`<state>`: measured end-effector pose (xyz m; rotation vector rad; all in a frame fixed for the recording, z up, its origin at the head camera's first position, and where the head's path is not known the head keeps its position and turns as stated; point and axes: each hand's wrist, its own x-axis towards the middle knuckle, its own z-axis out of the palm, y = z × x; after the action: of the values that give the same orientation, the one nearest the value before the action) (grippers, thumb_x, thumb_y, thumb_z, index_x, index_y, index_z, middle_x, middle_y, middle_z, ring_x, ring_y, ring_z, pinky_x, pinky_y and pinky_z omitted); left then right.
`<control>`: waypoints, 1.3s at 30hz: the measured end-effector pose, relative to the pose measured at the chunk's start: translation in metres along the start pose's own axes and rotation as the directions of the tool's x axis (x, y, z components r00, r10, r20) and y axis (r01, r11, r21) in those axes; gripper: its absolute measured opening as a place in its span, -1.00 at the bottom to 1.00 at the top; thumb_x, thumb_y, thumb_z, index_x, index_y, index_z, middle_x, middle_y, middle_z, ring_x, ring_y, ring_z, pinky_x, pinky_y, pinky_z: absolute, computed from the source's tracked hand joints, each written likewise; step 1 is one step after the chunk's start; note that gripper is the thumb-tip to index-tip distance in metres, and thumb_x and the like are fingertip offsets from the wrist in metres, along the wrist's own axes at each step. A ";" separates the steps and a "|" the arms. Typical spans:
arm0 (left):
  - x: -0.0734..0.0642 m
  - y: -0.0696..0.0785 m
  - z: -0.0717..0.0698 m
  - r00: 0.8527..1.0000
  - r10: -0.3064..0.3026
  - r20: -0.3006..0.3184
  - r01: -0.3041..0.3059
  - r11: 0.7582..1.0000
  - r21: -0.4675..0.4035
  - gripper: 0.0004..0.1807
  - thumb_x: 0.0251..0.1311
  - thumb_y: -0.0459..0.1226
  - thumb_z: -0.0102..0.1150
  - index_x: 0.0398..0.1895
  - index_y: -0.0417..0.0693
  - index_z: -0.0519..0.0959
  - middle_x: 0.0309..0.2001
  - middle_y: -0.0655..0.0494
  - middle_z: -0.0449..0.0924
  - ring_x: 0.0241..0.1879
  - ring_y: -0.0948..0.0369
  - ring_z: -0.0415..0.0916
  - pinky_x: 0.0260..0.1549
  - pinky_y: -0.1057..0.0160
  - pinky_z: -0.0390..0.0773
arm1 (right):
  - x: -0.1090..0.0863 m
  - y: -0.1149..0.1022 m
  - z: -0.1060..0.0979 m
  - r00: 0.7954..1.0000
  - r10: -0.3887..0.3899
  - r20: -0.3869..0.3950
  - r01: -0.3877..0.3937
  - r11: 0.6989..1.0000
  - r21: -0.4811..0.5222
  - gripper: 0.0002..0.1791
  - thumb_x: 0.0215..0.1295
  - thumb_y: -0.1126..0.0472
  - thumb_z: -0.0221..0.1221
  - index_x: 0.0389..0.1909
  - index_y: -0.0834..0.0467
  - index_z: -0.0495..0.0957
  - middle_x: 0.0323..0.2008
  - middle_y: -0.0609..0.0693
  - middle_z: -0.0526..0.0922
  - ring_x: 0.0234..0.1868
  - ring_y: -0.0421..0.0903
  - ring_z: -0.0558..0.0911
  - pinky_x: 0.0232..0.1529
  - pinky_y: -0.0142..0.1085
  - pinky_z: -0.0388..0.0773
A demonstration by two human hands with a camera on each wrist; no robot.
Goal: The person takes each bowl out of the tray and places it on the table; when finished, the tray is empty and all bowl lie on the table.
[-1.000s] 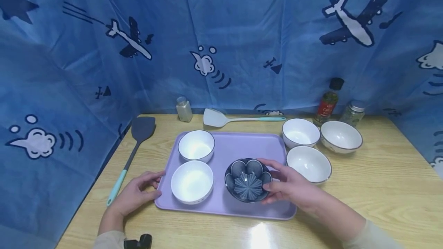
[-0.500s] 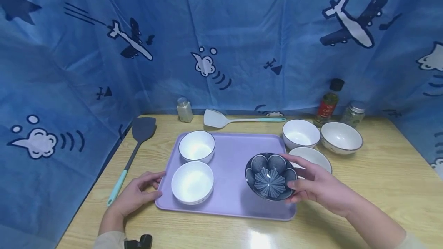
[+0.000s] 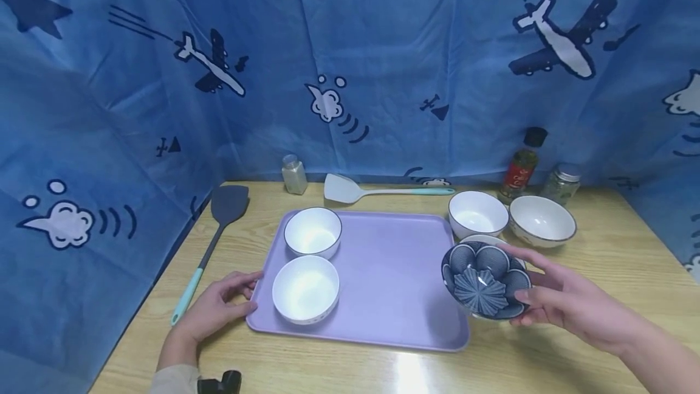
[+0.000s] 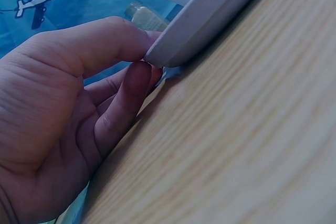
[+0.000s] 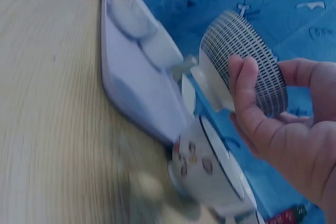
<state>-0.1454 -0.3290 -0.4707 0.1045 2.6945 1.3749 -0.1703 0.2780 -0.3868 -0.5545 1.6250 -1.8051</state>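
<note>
My right hand (image 3: 563,293) grips a dark blue patterned bowl (image 3: 481,287) by its right side. The bowl is in the air beyond the tray's right edge, its inside tilted toward the head camera. In the right wrist view its checked outer wall (image 5: 239,40) and pale foot show. Behind it, a white bowl (image 3: 483,240) is mostly hidden in the head view. My left hand (image 3: 219,303) holds the left edge of the purple tray (image 3: 388,272), thumb and fingers at its rim (image 4: 178,40). Two white bowls, a rear one (image 3: 313,233) and a front one (image 3: 306,289), stand on the tray's left part.
Two more white bowls (image 3: 478,217) (image 3: 541,221) stand at the back right, before a red-labelled bottle (image 3: 519,172) and a jar (image 3: 561,182). A pale spatula (image 3: 343,189) and a shaker (image 3: 294,175) lie behind the tray. A dark spatula (image 3: 228,204) is left. Blue curtain (image 3: 377,65) encloses the table.
My right hand has carried the blue patterned bowl rightward, from above the tray to past its right edge, in front of a white bowl. The left hand stays at the tray's edge.
</note>
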 end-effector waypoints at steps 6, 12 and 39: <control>-0.001 -0.003 0.002 1.000 -0.006 0.006 0.006 1.000 -0.017 -0.35 0.10 -0.10 0.45 0.32 0.12 0.52 0.01 0.13 0.57 -0.05 0.27 0.51 0.14 0.48 0.36 | -0.013 0.001 -0.023 0.999 -0.001 0.048 0.001 1.000 0.016 -0.22 0.50 0.51 -0.21 0.58 -0.18 -0.07 0.18 0.08 0.54 -0.02 0.11 0.69 0.02 0.06 0.61; -0.002 -0.003 0.003 1.000 -0.015 -0.004 0.015 1.000 -0.010 -0.35 0.09 -0.11 0.45 0.31 0.14 0.52 0.00 0.13 0.58 -0.08 0.27 0.52 0.13 0.43 0.39 | -0.028 -0.004 -0.053 0.998 0.001 0.064 -0.001 1.000 0.007 -0.20 0.50 0.52 -0.26 0.58 -0.21 -0.10 0.17 0.03 0.58 0.00 0.06 0.69 0.04 0.02 0.61; 0.002 -0.003 -0.001 0.999 0.050 0.001 -0.050 0.998 -0.037 -0.36 0.10 -0.17 0.45 0.31 0.05 0.53 -0.04 0.08 0.56 -0.12 0.29 0.53 0.03 0.48 0.41 | -0.072 0.010 -0.139 0.984 0.087 -0.157 -0.114 0.979 -0.172 -0.11 0.50 0.48 -0.17 0.51 -0.52 -0.08 0.08 -0.39 0.45 -0.11 0.17 0.72 -0.18 -0.01 0.69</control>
<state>-0.1475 -0.3314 -0.4726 0.1705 2.6803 1.4373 -0.2129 0.4272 -0.4099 -0.4164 1.8959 -1.6695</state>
